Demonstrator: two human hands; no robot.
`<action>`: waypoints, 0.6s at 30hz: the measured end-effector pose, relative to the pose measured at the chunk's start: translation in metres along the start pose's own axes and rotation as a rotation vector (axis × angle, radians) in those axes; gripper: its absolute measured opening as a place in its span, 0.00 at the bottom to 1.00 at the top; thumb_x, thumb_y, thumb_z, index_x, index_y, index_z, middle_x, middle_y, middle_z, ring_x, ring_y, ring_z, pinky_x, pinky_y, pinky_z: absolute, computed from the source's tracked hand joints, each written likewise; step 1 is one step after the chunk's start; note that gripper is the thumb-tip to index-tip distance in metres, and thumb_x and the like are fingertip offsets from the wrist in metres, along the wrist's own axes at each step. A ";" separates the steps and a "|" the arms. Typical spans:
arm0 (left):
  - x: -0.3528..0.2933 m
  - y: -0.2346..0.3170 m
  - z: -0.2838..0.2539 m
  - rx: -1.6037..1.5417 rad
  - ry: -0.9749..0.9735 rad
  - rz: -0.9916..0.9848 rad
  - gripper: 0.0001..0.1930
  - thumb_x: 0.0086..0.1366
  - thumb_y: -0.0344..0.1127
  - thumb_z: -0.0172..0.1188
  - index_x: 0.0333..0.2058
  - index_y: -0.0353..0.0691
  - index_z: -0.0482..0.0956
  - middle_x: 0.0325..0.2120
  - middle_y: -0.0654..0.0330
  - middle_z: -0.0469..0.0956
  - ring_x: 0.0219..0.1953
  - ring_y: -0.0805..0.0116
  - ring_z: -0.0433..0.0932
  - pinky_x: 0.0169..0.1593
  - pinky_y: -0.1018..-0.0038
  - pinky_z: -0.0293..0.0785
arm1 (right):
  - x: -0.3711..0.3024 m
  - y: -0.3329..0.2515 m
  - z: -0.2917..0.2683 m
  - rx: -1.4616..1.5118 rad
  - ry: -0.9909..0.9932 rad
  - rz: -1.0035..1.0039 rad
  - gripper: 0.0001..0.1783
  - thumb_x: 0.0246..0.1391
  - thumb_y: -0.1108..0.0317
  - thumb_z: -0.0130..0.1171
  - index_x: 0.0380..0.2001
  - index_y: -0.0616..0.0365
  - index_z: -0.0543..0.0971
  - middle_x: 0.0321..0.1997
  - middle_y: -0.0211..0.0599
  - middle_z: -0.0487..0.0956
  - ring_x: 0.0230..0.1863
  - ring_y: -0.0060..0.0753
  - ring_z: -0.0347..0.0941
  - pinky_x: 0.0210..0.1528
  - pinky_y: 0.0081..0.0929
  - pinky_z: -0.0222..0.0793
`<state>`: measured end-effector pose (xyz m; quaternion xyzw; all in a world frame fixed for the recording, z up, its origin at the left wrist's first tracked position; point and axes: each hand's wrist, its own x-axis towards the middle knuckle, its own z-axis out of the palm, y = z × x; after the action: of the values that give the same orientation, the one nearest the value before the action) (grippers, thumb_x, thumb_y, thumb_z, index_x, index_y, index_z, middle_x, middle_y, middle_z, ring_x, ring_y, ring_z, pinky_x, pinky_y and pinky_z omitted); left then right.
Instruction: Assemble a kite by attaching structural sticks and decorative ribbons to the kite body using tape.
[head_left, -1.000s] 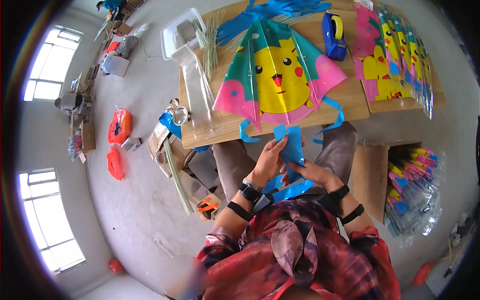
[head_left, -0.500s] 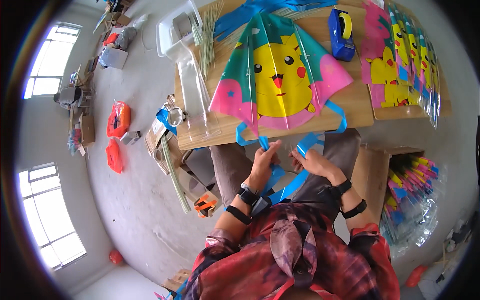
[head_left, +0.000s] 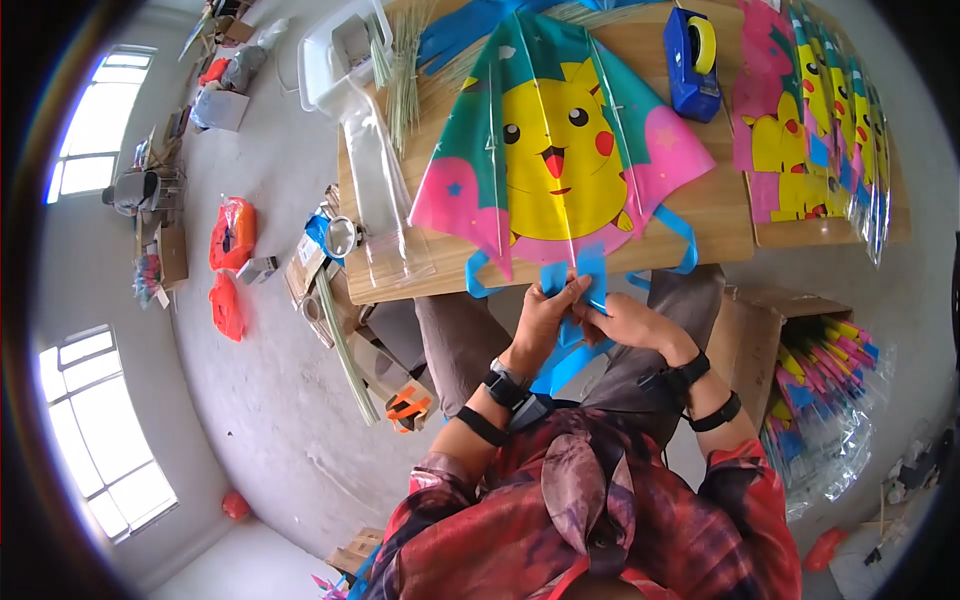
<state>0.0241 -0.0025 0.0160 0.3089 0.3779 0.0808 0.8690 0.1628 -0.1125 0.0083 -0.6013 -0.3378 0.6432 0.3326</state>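
Observation:
A kite lies on the wooden table, green at the top, pink at the sides, with a yellow cartoon animal in the middle and thin ribs. Just below its lower edge, my left hand pinches blue ribbon strips whose ends stand up over the kite's bottom. My right hand meets it from the right, fingers closed on the same ribbon; its fingertips are partly hidden. More blue ribbon hangs down between my knees. Blue ribbon loops hang from both lower sides of the kite.
A blue tape dispenser stands right of the kite. Packed kites lie farther right. Thin sticks and a clear plastic tub sit at the left. A cardboard box with bundled kites stands on the floor at my right.
My hands have come together under the kite's lower edge, bringing the blue ribbon strips side by side. They were apart before, each with its own piece of ribbon.

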 end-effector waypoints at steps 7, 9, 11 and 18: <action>0.023 -0.044 -0.018 0.196 0.335 0.116 0.09 0.63 0.39 0.72 0.38 0.42 0.84 0.23 0.75 0.74 0.23 0.87 0.65 0.27 0.82 0.59 | -0.008 0.013 -0.013 -0.433 0.427 -0.239 0.18 0.63 0.56 0.64 0.37 0.64 0.76 0.30 0.44 0.80 0.30 0.38 0.78 0.33 0.36 0.72; 0.027 -0.053 -0.021 0.170 0.338 0.096 0.09 0.63 0.39 0.71 0.37 0.42 0.84 0.22 0.75 0.74 0.23 0.86 0.66 0.26 0.82 0.59 | -0.004 0.009 -0.023 -0.348 0.525 -0.269 0.17 0.61 0.58 0.65 0.37 0.63 0.76 0.30 0.44 0.79 0.29 0.38 0.78 0.32 0.35 0.71; 0.027 -0.056 -0.020 0.130 0.369 0.065 0.08 0.64 0.36 0.70 0.37 0.41 0.83 0.20 0.76 0.71 0.20 0.87 0.62 0.24 0.82 0.56 | 0.007 0.002 -0.034 -0.269 0.692 -0.318 0.15 0.59 0.62 0.67 0.36 0.62 0.75 0.29 0.42 0.78 0.27 0.37 0.76 0.29 0.34 0.70; 0.027 -0.060 -0.017 0.120 0.380 0.024 0.08 0.64 0.35 0.70 0.38 0.40 0.82 0.21 0.76 0.70 0.20 0.87 0.61 0.24 0.82 0.55 | 0.051 0.009 -0.048 -0.719 0.880 -0.523 0.18 0.48 0.62 0.74 0.34 0.54 0.74 0.32 0.32 0.76 0.39 0.42 0.73 0.48 0.39 0.65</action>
<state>0.0253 -0.0319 -0.0457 0.3438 0.5356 0.1254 0.7611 0.2071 -0.0732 -0.0301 -0.7816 -0.5004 0.0789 0.3640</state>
